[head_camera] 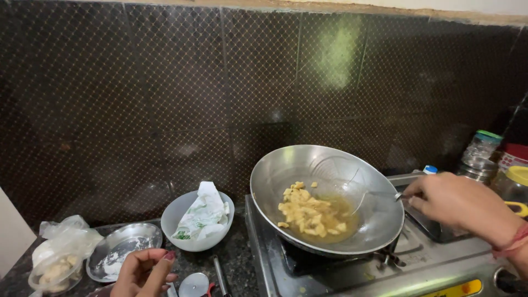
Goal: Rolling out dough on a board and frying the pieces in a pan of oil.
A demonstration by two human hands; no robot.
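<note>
A steel wok [275, 181] sits tilted on the stove [341, 275], holding hot oil and several pale yellow fried pieces [308, 212]. My right hand [459, 203] grips the handle of a wire skimmer [352, 184] whose mesh rests inside the wok above the oil. My left hand [146, 272] hangs low at the counter's front with fingers curled and nothing visible in it, close to a small round cutter wheel [193, 285].
A pale bowl [176, 212] lined with paper stands left of the stove. A floury steel plate [124, 247] and a plastic bag of dough pieces [58, 258] lie further left. Jars [484, 146] stand at the right. Dark tiled wall behind.
</note>
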